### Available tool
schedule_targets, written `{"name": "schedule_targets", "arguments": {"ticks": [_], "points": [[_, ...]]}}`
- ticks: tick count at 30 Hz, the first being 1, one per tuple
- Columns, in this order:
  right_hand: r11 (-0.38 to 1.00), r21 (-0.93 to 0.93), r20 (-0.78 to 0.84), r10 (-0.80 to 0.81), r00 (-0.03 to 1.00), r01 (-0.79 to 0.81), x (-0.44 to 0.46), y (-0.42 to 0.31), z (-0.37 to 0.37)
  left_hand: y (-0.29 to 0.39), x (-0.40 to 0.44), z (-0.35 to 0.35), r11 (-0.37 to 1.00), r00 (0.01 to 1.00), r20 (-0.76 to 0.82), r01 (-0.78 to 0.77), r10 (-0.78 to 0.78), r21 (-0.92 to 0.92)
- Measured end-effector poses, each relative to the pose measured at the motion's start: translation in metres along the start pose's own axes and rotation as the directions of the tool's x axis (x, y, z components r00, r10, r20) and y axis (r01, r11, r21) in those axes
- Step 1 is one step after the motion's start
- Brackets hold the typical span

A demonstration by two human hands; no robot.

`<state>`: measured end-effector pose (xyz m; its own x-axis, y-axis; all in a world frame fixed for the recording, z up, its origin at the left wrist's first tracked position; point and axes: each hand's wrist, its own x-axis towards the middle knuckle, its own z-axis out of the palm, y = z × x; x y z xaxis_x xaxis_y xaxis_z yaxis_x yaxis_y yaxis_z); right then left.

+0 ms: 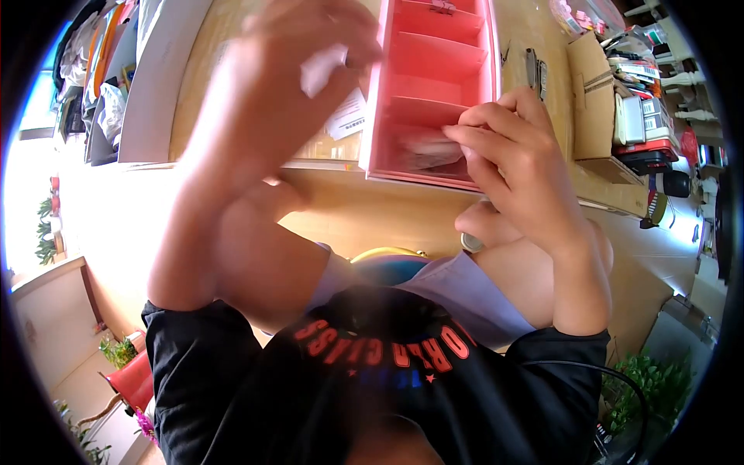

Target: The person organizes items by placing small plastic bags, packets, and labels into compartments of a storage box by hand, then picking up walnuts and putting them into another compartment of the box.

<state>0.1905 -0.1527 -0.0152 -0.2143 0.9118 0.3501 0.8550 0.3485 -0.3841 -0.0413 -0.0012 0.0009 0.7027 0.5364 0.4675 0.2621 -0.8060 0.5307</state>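
Note:
A pink box [372, 128] split into compartments lies on the table in front of me. My right hand [515, 151] is over the box's near right corner, thumb and fingers pinched together at the edge of a clear plastic bag [430, 153]. The bag is blurred and sits in the nearest compartment. A small pink piece [442, 6] is in the far compartment. My left hand [302, 58] is raised left of the box, smeared by motion, with its fingers curved. Something whitish shows in the gap by its thumb; whether the hand holds it is unclear. A white label with a barcode [346, 116] lies beside the box.
Right of the box lies a dark metal tool like a nail clipper [536, 74]. Further right stands a cardboard box [593, 97] packed with small items. A white panel [167, 81] borders the table's left side. My legs are below the table's near edge.

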Motion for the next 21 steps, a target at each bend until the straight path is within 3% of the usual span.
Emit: {"name": "schedule_targets", "arguments": {"ticks": [3,6,7,8,10,11,14,16,21], "points": [[0.995,-0.097,0.052,-0.003,0.999,0.008,-0.001,-0.002,-0.002,-0.011,0.014,-0.034,0.996,0.999,0.045,-0.008,0.004,0.088],[0.993,-0.115,0.107,-0.006,0.994,0.018,0.005,-0.005,-0.01,-0.003,0.006,-0.023,0.927,0.923,0.169,0.307,-0.345,0.217],[0.994,-0.107,0.13,-0.006,0.991,0.02,0.008,-0.006,-0.014,-0.003,0.003,-0.017,0.917,0.901,0.204,0.345,-0.383,0.2],[0.995,-0.101,0.143,0.003,0.99,0.012,0.011,-0.007,-0.017,-0.012,0.001,-0.013,0.944,0.938,0.261,0.149,-0.229,0.294],[0.996,-0.089,0.171,0.024,0.985,-0.009,0.015,-0.009,-0.019,-0.015,-0.008,0.0,0.941,0.927,0.287,0.152,-0.242,0.303],[0.995,-0.093,0.116,-0.01,0.993,0.021,0.017,-0.008,-0.016,-0.02,-0.015,0.007,0.942,0.957,0.243,0.069,-0.155,0.327],[0.997,-0.072,0.062,-0.007,0.998,0.012,0.022,-0.011,-0.014,-0.036,-0.028,0.027,0.901,0.97,0.192,0.052,-0.148,0.431],[0.995,-0.079,-0.025,-0.065,0.998,0.063,0.024,-0.009,-0.008,-0.038,-0.023,0.018,0.91,0.943,0.303,0.0,-0.138,0.415],[0.998,-0.042,-0.082,-0.058,0.995,0.055,0.029,-0.011,-0.003,-0.053,-0.021,0.019,0.949,0.953,0.275,0.037,-0.129,0.315]]}}
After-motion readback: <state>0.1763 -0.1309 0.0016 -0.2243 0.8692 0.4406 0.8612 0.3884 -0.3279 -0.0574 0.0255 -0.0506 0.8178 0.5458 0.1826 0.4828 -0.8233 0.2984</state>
